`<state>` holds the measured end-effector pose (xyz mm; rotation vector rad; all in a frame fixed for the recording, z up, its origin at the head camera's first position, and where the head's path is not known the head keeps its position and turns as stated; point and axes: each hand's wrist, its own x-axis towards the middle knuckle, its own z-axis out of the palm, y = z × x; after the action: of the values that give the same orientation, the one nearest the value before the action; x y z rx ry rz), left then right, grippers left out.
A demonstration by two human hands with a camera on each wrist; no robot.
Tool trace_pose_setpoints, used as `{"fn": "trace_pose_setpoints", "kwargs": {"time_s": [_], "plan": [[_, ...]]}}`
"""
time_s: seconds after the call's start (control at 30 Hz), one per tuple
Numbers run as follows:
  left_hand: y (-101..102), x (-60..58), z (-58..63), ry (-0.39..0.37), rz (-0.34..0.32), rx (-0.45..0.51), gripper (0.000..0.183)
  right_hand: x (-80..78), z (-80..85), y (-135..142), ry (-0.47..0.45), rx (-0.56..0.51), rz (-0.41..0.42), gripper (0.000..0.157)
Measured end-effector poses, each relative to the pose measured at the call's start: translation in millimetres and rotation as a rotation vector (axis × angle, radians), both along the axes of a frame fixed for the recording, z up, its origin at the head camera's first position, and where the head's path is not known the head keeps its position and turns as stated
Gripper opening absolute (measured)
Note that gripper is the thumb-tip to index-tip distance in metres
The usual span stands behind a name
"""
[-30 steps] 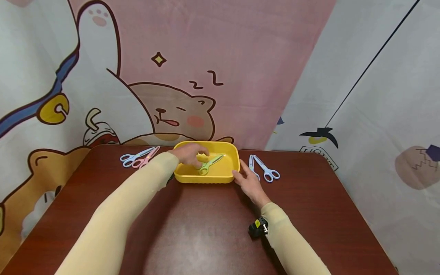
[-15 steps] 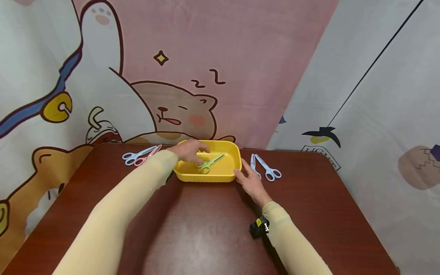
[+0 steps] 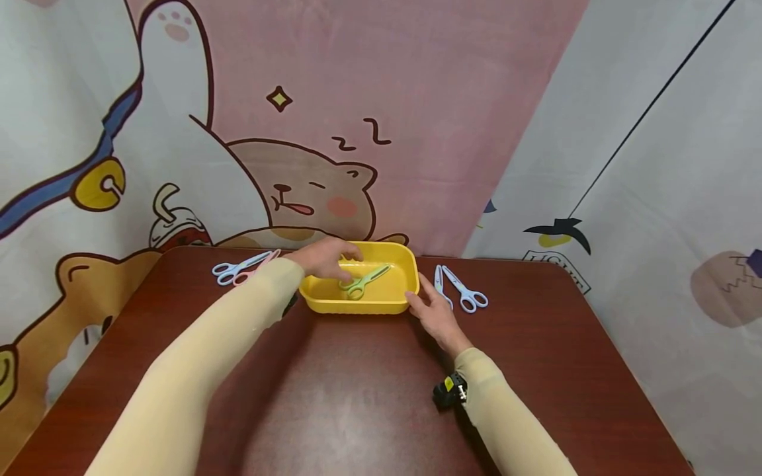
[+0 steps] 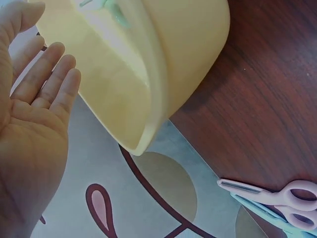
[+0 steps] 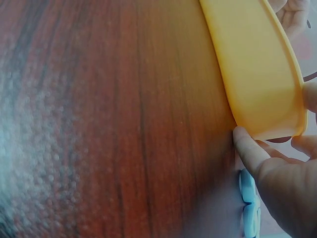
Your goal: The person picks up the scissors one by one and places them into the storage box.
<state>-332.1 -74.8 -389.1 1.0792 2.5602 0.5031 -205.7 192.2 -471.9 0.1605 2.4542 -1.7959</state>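
Observation:
A yellow tray (image 3: 381,308) rests near the back of the table, with light green scissors (image 3: 366,283) lying inside it. Over the tray's left part my left hand (image 3: 326,256) hangs with fingers spread and thumb near a scissors loop. Its palm and extended fingers show bare in the left wrist view. My right hand (image 3: 437,316) holds the tray's front right corner, thumb at the rim and fingers along the outside. In the right wrist view one fingertip of it sits low by the tray's bottom edge.
Blue scissors (image 3: 225,273) and pink scissors (image 4: 277,198) lie together left of the tray, partly behind the left sleeve. Light blue scissors (image 3: 470,301) lie to the right, with another light blue blade (image 3: 438,277) beside them. A patterned cloth (image 3: 440,132) hangs behind the table.
My left hand has lifted slightly from the green scissors, so more of their loops shows. The right hand stays at the tray's corner. The head view has shifted a little.

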Motion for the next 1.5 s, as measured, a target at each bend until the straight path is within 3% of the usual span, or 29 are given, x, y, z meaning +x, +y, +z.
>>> {"fn": "trace_pose_setpoints", "kwargs": {"time_s": [0.2,0.53,1.33,1.5], "plan": [[-7,4.8,3.5,0.000,0.015,0.003,0.050,0.8,1.2,-1,-0.003,-0.003,-0.002,0.068],[-17,8.3,2.5,0.041,-0.012,0.008,0.047,-2.0,1.7,-3,-0.004,-0.028,-0.015,0.067],[-42,22.2,-2.1,-0.012,0.033,0.080,0.046,-5.2,3.9,-5,0.042,-0.051,-0.041,0.072],[-52,25.9,-7.0,0.007,0.044,0.114,0.048,-3.8,3.3,-6,0.053,0.030,-0.033,0.081]]}}
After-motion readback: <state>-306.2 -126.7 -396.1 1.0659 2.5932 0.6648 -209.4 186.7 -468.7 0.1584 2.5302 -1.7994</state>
